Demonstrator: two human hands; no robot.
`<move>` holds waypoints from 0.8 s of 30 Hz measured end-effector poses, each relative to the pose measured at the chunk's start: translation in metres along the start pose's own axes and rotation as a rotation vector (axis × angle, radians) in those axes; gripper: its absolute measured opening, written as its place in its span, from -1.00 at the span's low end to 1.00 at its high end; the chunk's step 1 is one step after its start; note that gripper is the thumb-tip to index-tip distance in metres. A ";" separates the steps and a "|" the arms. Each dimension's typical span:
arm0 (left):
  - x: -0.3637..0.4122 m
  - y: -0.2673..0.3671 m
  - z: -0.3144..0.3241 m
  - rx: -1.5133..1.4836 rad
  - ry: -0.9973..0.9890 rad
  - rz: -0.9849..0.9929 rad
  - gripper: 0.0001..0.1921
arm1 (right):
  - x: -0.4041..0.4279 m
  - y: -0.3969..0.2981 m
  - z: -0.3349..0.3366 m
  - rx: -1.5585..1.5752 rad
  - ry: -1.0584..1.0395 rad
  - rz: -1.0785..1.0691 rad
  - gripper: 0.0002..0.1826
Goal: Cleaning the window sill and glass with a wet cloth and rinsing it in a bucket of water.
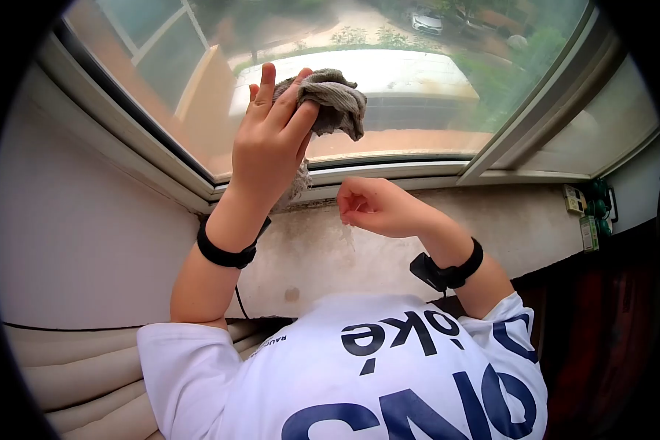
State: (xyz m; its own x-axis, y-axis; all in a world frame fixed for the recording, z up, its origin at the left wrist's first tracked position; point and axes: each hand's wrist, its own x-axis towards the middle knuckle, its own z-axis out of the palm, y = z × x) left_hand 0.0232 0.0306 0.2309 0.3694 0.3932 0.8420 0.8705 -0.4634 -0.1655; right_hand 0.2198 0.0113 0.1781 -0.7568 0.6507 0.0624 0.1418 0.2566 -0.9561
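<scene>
My left hand (269, 132) is raised against the window pane (418, 115). Its fingers press a crumpled grey ribbed cloth (338, 102) to the glass, and part of the cloth is hidden behind them. A frayed, stringy end (301, 179) of grey material hangs below that hand, near the lower window frame (385, 170). Lower and to the right, my right hand (382, 208) is curled above the sill, apart from the cloth. Thin pale strands (347, 237) show between its fingers and dangle beneath; their material is unclear.
The stained windowsill (308, 258) lies between me and the window. At its right end stand small boxes (588, 234) and dark green round items (598, 208). A white wall (99, 231) borders the left, above beige padded folds (82, 374). A black cable (241, 300) hangs near my left forearm.
</scene>
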 end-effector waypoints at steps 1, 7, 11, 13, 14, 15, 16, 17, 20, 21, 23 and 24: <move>-0.003 -0.001 -0.004 0.011 -0.004 -0.006 -0.80 | 0.010 0.017 0.012 0.015 -0.053 0.041 -0.90; -0.013 -0.007 -0.015 -0.035 0.018 -0.003 -0.81 | 0.044 0.071 0.065 -0.161 -0.067 0.269 -0.89; -0.018 -0.009 -0.025 -0.019 0.006 -0.006 -0.81 | 0.053 0.096 0.085 -0.272 0.027 0.279 -0.87; -0.022 -0.011 -0.028 -0.030 0.008 0.005 -0.81 | 0.056 0.103 0.095 -0.355 0.033 0.217 -0.85; -0.025 -0.012 -0.028 -0.029 0.008 0.004 -0.81 | 0.057 0.108 0.099 -0.437 0.042 0.157 -0.83; -0.027 -0.013 -0.028 -0.019 0.011 0.004 -0.81 | 0.056 0.109 0.103 -0.438 0.040 0.156 -0.83; -0.030 -0.014 -0.028 -0.009 0.013 0.004 -0.80 | 0.055 0.110 0.108 -0.480 0.070 0.124 -0.82; -0.031 -0.015 -0.029 -0.008 0.014 0.003 -0.80 | 0.054 0.111 0.111 -0.523 0.100 0.092 -0.81; -0.030 -0.012 -0.027 0.000 -0.003 0.014 -0.73 | 0.049 0.108 0.107 -0.578 0.084 0.129 -0.77; -0.026 -0.009 -0.025 -0.008 -0.002 0.009 -0.76 | 0.045 0.103 0.102 -0.580 0.086 0.132 -0.77; -0.017 0.000 -0.022 -0.023 0.005 0.008 -0.79 | 0.034 0.092 0.089 -0.685 0.135 0.126 -0.80; -0.009 0.004 -0.021 -0.021 -0.006 -0.005 -0.77 | 0.029 0.085 0.079 -0.696 0.156 0.133 -0.80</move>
State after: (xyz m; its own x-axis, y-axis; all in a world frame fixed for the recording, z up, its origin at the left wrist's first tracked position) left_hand 0.0162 0.0087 0.2329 0.3675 0.4001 0.8396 0.8651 -0.4785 -0.1506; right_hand 0.1591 -0.0044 0.0759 -0.6126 0.7889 0.0479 0.6389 0.5300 -0.5576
